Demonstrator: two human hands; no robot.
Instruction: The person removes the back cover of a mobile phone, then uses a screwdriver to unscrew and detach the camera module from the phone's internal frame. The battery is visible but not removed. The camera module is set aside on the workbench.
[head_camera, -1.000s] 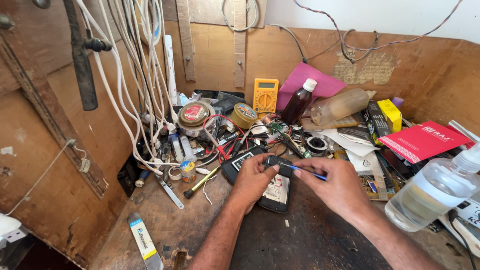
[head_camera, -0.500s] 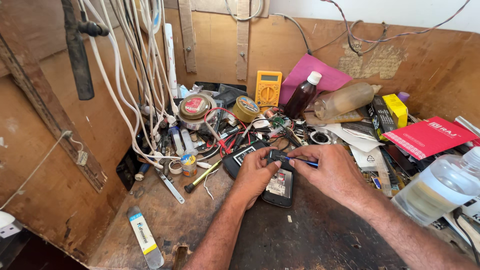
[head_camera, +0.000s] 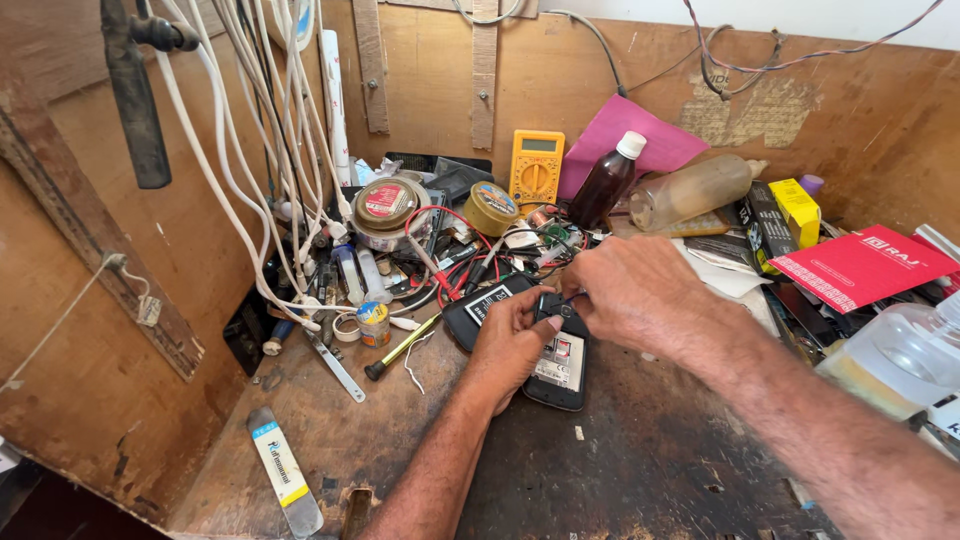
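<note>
Phone (head_camera: 560, 365), black, back cover off, steadied by left hand (head_camera: 510, 345); right hand (head_camera: 635, 290) pinches a thin tool.

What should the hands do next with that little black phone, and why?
Probably keep the left hand pressing the opened phone flat on the bench while the right hand eases its thin tool tip gently into the top end. The tip already sits at the phone's upper edge, and the phone lies loose among clutter, so it might slip.

Left hand (head_camera: 510, 340) at frame centre, fingers curled, thumb forward. Right hand (head_camera: 635, 290) just right of it, fingertips pinched, touching the left.
</note>
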